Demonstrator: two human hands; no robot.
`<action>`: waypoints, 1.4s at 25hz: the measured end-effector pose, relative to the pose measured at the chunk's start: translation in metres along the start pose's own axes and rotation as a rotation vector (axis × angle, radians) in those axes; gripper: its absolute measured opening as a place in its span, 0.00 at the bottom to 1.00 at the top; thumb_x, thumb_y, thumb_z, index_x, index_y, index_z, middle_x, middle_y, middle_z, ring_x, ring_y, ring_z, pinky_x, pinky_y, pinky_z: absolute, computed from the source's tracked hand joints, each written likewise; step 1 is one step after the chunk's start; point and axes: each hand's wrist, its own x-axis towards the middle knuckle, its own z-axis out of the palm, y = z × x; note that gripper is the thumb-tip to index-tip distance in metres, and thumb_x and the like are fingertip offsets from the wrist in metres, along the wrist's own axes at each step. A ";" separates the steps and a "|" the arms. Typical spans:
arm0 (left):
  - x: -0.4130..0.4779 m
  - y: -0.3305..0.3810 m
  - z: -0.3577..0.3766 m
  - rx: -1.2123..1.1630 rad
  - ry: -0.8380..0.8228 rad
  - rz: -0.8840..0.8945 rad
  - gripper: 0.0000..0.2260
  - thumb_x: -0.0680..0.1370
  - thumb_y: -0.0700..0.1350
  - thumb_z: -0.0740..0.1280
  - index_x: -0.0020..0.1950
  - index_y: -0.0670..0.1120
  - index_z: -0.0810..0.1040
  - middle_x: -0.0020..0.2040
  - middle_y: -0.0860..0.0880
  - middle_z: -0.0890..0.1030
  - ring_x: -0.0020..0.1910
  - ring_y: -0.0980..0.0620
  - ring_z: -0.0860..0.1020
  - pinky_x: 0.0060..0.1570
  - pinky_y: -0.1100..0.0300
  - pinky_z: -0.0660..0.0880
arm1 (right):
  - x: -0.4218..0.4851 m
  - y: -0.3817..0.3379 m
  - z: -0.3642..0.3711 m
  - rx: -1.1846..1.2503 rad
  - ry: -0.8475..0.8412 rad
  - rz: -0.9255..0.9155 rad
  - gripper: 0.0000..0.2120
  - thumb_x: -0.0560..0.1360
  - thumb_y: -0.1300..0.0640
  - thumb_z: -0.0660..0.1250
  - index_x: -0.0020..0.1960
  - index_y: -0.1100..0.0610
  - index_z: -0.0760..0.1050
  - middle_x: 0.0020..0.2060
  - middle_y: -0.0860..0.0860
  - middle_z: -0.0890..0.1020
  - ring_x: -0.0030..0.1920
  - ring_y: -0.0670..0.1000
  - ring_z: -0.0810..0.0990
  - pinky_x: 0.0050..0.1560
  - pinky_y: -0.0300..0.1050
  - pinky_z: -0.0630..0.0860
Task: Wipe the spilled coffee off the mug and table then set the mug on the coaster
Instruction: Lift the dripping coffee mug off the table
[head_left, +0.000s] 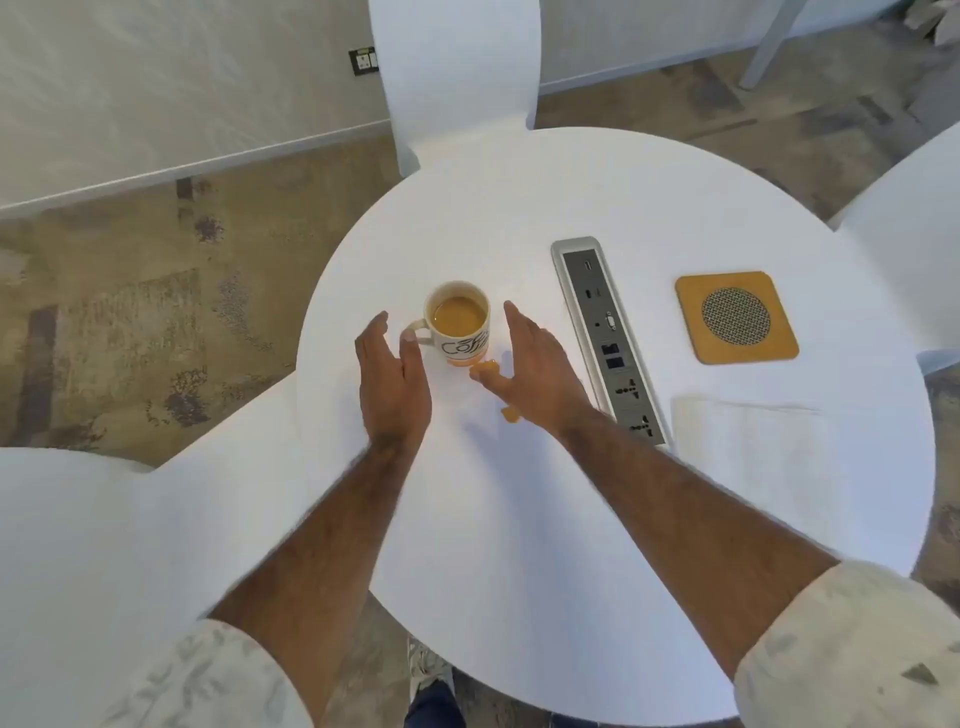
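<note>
Rolled pale patterned sleeves (852, 639) fill the bottom corners of the frame, and two bare forearms reach up from them over a round white table (519, 519). At centre frame the left hand (392, 376) is held flat with fingers together and the thumb spread, its thumb tip at the handle of the mug (460, 325); whether it touches the handle I cannot tell. On the mug's other side the right hand (535, 366) is likewise spread, holding nothing. Between the two hands the mug stands upright on the table, nearly full of light brown coffee, with dark lettering on its side. Spilled coffee (484, 369) lies as a small puddle at the mug's lower right, beside the right thumb, and a second drop (510, 414) sits lower, next to the right wrist. Right of the hands a grey socket strip (610, 338) is set into the tabletop. Further right lies the square orange coaster (736, 317) with a round mesh centre, well apart from the mug. Below the coaster a folded white cloth (753, 447) rests on the table. White chairs (457, 67) surround the table.
</note>
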 end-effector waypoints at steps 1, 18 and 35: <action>0.010 0.001 0.005 -0.080 0.028 -0.049 0.18 0.85 0.51 0.57 0.72 0.45 0.71 0.71 0.47 0.74 0.68 0.46 0.75 0.63 0.55 0.73 | 0.007 0.001 0.002 0.061 -0.027 0.030 0.49 0.74 0.39 0.72 0.83 0.55 0.50 0.81 0.54 0.63 0.78 0.56 0.64 0.75 0.48 0.60; 0.063 -0.006 0.028 -0.311 -0.236 -0.362 0.23 0.84 0.55 0.61 0.33 0.46 0.75 0.32 0.47 0.78 0.27 0.52 0.73 0.27 0.63 0.69 | 0.051 -0.008 0.014 0.567 -0.084 0.094 0.36 0.64 0.61 0.82 0.68 0.49 0.70 0.56 0.39 0.79 0.50 0.30 0.79 0.38 0.28 0.78; 0.046 0.048 0.001 -0.513 -0.352 -0.375 0.19 0.84 0.52 0.63 0.34 0.49 0.66 0.27 0.55 0.63 0.28 0.55 0.60 0.30 0.60 0.59 | 0.027 -0.031 -0.047 0.530 -0.043 0.006 0.34 0.63 0.54 0.80 0.61 0.32 0.71 0.52 0.31 0.80 0.53 0.29 0.78 0.47 0.29 0.74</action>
